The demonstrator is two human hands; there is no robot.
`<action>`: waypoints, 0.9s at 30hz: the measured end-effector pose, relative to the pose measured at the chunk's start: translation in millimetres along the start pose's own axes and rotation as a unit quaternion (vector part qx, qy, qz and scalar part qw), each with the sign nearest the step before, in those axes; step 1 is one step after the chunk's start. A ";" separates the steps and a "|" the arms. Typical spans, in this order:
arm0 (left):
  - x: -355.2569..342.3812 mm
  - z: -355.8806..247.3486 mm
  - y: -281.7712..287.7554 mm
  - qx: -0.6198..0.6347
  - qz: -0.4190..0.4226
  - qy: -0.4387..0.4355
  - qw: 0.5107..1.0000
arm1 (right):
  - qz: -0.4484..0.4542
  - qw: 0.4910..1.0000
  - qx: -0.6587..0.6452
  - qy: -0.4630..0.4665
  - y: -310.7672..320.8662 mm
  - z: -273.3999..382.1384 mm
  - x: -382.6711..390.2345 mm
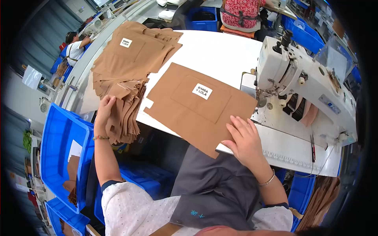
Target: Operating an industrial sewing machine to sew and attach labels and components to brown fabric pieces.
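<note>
A flat brown fabric panel [169, 92] with a stitched rectangle and a white printed label [202, 91] lies on the white sewing table, its right corner close to the needle area of the sewing machine [291, 74]. My right hand [245, 141] rests on the panel's right part with fingers stretched out, at the table's front edge. On the left, my left hand [105, 108] pinches the edge of a smaller brown fabric piece [120, 92] on a layered pile hanging over the table edge. Behind that pile is a stack of larger brown panels [138, 49], the top one labelled.
Blue bins [59, 145] holding brown pieces stand at the left, below table height. Scissors or snips [313, 149] lie right of a ruler strip [287, 157] along the front edge. Brown fabric [321, 200] hangs at the lower right. Other people [75, 47] sit farther back.
</note>
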State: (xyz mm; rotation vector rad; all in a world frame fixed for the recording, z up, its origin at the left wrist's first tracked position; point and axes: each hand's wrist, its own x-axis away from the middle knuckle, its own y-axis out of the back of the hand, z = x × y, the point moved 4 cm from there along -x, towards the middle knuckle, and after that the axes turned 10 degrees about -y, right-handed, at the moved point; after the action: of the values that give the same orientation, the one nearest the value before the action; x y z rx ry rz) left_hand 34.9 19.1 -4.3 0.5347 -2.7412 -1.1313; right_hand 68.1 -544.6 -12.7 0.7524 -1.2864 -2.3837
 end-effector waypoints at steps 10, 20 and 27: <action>23.7 -244.6 -130.3 0.215 0.219 -0.294 0.905 | 0.002 0.999 0.047 0.005 2.1 5.6 -4.2; 21.2 -255.4 -241.8 -0.125 0.060 -0.440 0.887 | -0.027 0.999 0.035 0.015 -2.6 5.7 -3.9; 15.6 -253.8 -247.4 -0.119 0.098 -0.374 0.915 | -0.046 0.994 0.091 -0.038 -4.8 5.9 6.8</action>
State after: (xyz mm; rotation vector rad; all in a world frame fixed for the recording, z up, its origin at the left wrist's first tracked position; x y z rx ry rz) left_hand 151.2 -315.9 2.0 -0.2743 -3.0481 -1.8813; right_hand 59.0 -541.6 -16.0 0.7953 -1.5469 -2.4106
